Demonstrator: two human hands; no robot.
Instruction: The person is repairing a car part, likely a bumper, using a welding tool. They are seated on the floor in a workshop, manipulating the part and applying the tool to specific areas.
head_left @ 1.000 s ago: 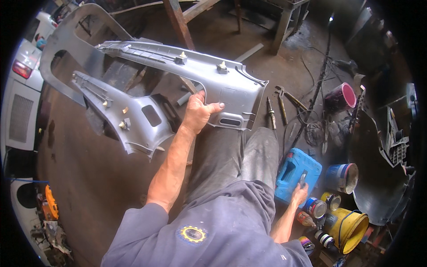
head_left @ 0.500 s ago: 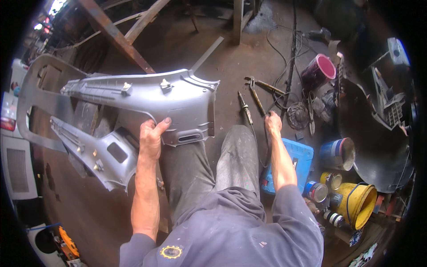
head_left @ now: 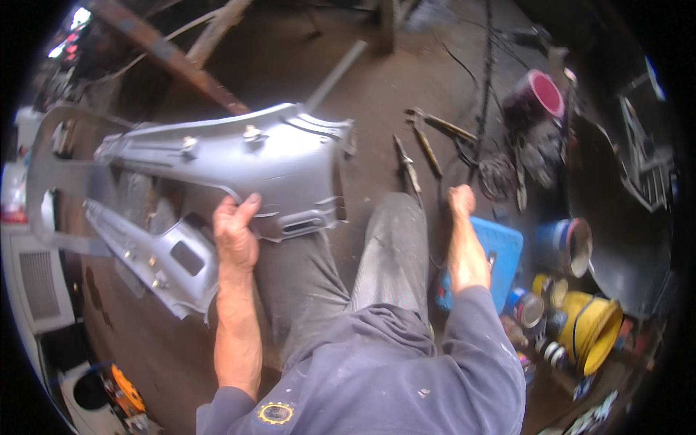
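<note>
A silver moulded plastic trim panel (head_left: 290,159) lies over my left thigh. My left hand (head_left: 236,232) grips its lower edge, with the thumb on top. Over the floor by the blue case, my right hand (head_left: 462,199) is closed; whatever it may hold is hidden. Just beyond that hand lie long-handled pincers (head_left: 428,138) with spread handles, apart from the fingers. A soldering iron (head_left: 407,165) rests to their left, its cord running down past my right knee. A smaller silver trim panel (head_left: 163,261) lies left of my left hand.
At the right are a blue case (head_left: 496,254), a pink-lined bucket (head_left: 544,94), a yellow bucket (head_left: 591,330), and several paint cans (head_left: 525,308). A rusty metal beam (head_left: 174,58) slants at the upper left. A large grey panel (head_left: 72,174) lies behind the silver ones.
My right hand has come away from the pincers' handle and stays closed. The pincers have stayed on the floor. My left hand keeps its grip on the trim panel. The view has shifted slightly.
</note>
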